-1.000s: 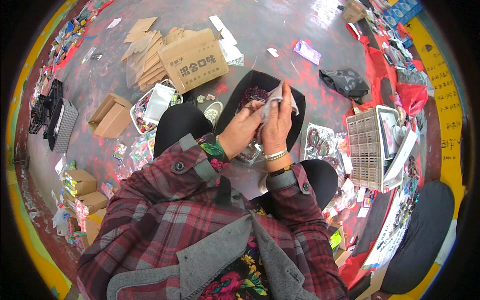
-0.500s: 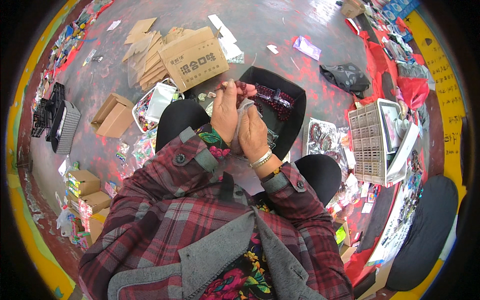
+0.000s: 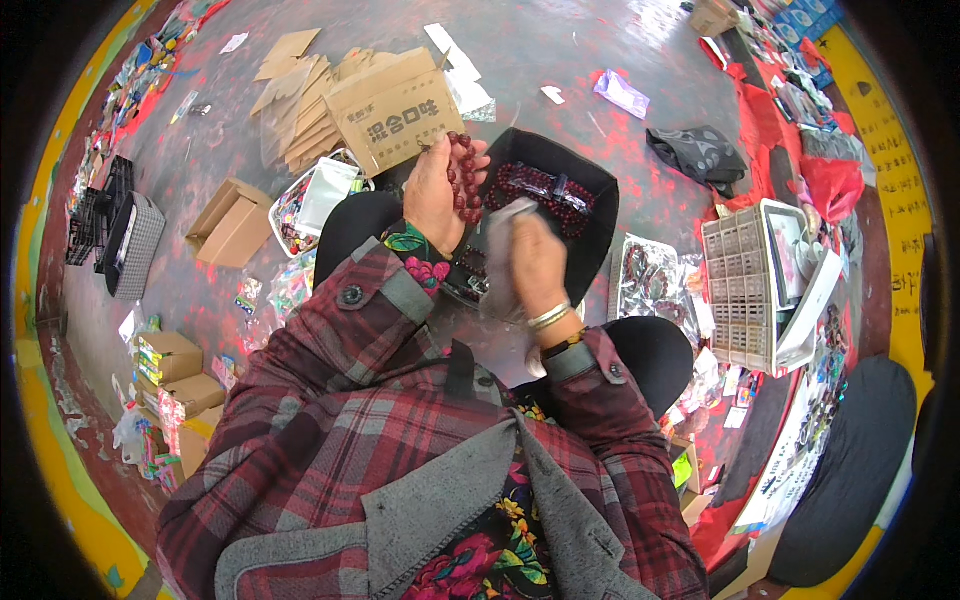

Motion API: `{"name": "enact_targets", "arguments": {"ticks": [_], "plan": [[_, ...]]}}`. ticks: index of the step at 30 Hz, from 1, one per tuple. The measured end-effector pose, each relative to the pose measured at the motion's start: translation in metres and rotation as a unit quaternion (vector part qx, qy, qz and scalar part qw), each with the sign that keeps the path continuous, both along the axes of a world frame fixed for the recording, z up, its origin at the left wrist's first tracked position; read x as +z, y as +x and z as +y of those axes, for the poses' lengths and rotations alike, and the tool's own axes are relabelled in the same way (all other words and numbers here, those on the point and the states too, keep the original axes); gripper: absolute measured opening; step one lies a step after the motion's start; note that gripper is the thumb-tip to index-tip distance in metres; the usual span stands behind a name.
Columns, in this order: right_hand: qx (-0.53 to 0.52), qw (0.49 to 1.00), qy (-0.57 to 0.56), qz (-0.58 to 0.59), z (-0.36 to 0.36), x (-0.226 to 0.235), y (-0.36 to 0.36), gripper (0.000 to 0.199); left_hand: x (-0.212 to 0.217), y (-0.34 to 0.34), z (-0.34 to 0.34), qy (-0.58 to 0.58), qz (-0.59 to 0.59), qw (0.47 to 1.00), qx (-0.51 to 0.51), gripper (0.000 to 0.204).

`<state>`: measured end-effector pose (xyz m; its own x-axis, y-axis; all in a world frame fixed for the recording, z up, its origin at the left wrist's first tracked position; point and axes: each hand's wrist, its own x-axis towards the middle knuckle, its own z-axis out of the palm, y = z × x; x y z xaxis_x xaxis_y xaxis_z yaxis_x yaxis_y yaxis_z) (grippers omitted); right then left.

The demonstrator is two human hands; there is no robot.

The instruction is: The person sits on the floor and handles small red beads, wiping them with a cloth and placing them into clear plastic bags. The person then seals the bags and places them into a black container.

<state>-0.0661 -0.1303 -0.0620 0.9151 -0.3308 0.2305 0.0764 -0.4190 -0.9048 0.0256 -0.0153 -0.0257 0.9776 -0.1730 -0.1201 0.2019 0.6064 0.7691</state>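
At the black open-topped box, a string of round dark red beads was held up

The person's left hand held this string near the left edge of the box. Its fingers were bent loosely about the beads; how firmly they pressed, I cannot tell. The right hand, somewhat blurred, had its fingers closed on a greyish-pink soft cloth, which hung apart from the string. Inside the box lay more dark red bead strings. Beyond the left hand stood a brown cardboard carton.
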Motion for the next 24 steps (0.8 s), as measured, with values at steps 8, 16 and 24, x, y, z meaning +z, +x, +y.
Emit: {"name": "enact_targets", "arguments": {"ticks": [8,16,24], "plan": [[0.059,0.963,0.245,-0.098,-0.019,0.066,0.005,0.036,0.001,-0.023,-0.010,-0.086,0.084,0.981,-0.150,0.037],[0.074,0.980,-0.118,-0.144,0.001,0.026,0.014,0.039,-0.004,-0.034,-0.001,0.462,-0.441,0.769,-0.031,0.043],[0.126,0.970,-0.147,-0.146,0.021,0.020,0.000,0.042,-0.004,-0.003,0.000,-0.085,0.126,0.984,-0.093,0.050]]}}
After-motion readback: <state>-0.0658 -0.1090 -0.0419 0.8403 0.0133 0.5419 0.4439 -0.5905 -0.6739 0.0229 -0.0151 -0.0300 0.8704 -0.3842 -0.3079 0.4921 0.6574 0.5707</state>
